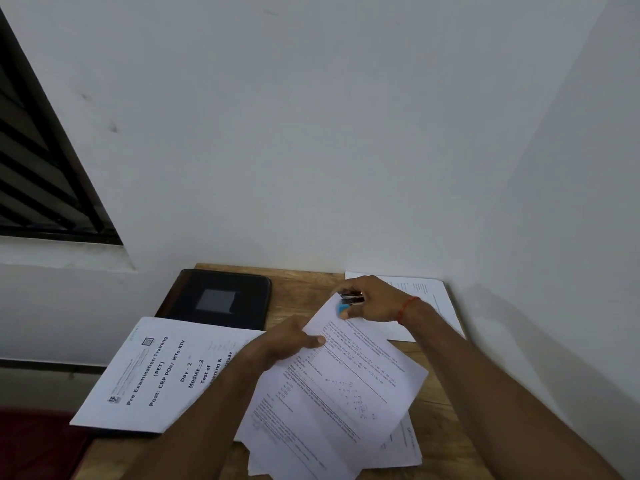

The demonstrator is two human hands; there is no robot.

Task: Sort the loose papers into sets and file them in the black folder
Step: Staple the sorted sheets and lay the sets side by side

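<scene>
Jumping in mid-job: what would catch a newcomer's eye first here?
The right hand grips a small stapler on the far corner of a set of printed sheets, which the left hand pinches at its edge, mid-table. The black folder lies shut at the back left of the table, with a titled cover page just in front of it.

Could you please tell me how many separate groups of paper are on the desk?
4: the title-page set at left, the held set at centre, a pile beneath it, and sheets by the right wall. Others may be hidden underneath.
</scene>
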